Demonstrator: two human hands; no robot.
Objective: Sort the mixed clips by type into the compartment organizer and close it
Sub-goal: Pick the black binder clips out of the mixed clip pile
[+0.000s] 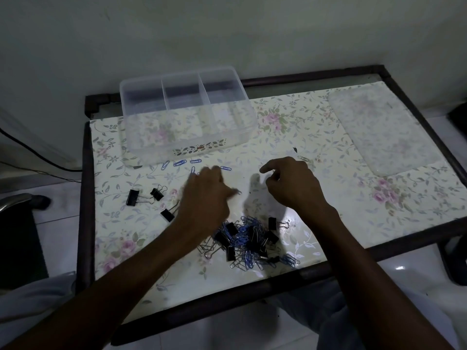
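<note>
A clear three-compartment organizer [156, 145] stands open at the table's back left, with nothing visible inside it. In front of it lies a row of blue paper clips [179, 162]. My left hand [207, 198] reaches forward, its blurred fingertips down on the table among those clips. My right hand [290, 183] hovers to the right with loosely curled fingers and nothing visible in them. A mixed pile of blue and silver paper clips and black binder clips [247, 238] lies between my forearms. Three black binder clips [132, 197] sit apart on the left.
The organizer's clear lid [384, 132] lies flat at the back right of the floral-covered table [328, 210]. A lone silver paper clip [303, 158] rests just beyond my right hand. A dark cable runs along the floor on the left.
</note>
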